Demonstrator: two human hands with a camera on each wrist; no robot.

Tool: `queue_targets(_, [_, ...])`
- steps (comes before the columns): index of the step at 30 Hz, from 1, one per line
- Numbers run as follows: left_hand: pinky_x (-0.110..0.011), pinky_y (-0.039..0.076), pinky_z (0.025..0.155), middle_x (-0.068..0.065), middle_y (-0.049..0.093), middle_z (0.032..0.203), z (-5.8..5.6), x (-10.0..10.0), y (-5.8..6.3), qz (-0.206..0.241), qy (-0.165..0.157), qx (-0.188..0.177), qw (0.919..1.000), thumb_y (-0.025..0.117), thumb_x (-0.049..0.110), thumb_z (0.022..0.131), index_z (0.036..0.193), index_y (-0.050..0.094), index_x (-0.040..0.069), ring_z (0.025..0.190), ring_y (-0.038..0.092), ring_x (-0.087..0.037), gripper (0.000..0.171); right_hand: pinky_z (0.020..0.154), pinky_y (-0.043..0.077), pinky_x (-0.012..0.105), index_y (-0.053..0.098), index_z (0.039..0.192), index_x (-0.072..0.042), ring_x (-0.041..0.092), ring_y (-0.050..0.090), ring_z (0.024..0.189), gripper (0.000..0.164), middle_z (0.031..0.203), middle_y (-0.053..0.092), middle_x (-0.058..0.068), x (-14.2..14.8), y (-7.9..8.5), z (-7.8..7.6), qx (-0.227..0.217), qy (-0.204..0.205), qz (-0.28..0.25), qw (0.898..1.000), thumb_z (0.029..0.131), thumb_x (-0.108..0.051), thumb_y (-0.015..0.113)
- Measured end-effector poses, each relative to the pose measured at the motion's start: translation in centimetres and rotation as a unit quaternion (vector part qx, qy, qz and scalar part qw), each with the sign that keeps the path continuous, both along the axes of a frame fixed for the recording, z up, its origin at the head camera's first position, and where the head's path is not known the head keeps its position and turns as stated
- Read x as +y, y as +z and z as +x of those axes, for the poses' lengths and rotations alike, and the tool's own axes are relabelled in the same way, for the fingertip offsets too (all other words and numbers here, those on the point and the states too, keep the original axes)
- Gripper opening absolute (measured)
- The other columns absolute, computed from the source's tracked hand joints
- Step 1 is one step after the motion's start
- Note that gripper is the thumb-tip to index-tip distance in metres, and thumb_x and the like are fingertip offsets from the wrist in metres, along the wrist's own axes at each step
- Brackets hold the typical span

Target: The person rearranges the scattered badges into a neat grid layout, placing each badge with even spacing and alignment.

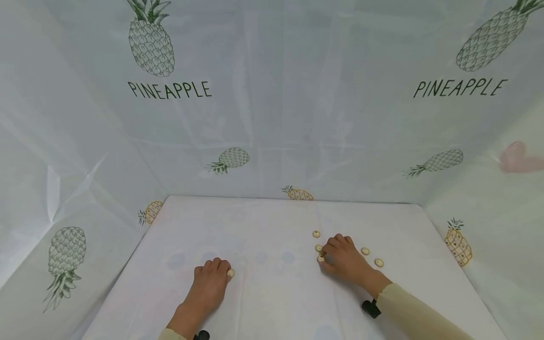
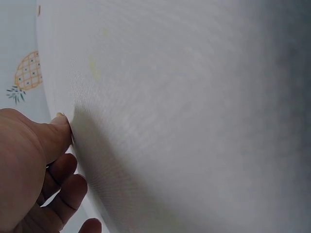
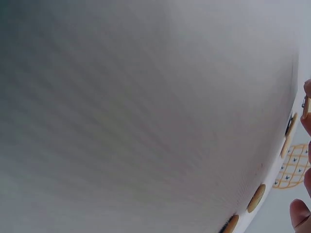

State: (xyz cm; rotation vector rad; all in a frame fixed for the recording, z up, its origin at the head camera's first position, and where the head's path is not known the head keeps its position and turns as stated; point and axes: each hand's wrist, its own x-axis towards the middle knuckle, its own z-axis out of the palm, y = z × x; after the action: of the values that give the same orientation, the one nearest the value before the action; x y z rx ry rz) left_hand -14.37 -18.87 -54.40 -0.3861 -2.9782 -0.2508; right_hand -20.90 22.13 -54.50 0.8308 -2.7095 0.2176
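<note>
My left hand rests low over the white table with a small, round, pale wooden disc at its fingertips. The left wrist view shows that thumb against the tabletop and the other fingers curled behind. Farther right, my right hand pinches another wooden disc, which shows edge-on between the fingertips in the right wrist view. Just beyond those fingers lie a second disc and a third disc. Dark marks show on the discs' faces.
To the right of my right hand lie two more discs, a nearer one and a farther one. A pale sheet with pineapple prints hangs behind and on both sides of the white tabletop.
</note>
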Motion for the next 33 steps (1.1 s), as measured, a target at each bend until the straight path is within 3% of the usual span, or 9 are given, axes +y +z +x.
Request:
queue_targets(20, [-0.048,0.045,0.078,0.000,0.057,0.098,-0.09,-0.08,-0.12,0.003,0.001,0.000,1.0000,0.076,0.023,0.098,0.105,0.063,0.013,0.088,0.053,-0.019,0.018,0.087,0.039,0.040,0.075,0.096,-0.022,0.012,0.044,0.091,0.013,0.095,0.062,-0.009,0.62,-0.46,0.96,-0.020,0.027,-0.006,0.999,0.088,-0.029,0.081])
queue_targets(33, [-0.050,0.048,0.079,-0.001,0.058,0.098,0.17,0.19,0.45,0.001,0.000,-0.002,1.0000,0.077,0.022,0.097,0.105,0.063,0.012,0.088,0.054,-0.020,0.019,0.084,0.039,0.039,0.075,0.094,-0.023,0.010,0.043,0.089,0.015,0.093,0.060,-0.011,0.83,-0.89,0.88,0.019,0.045,-0.013,0.999,0.084,-0.028,0.085])
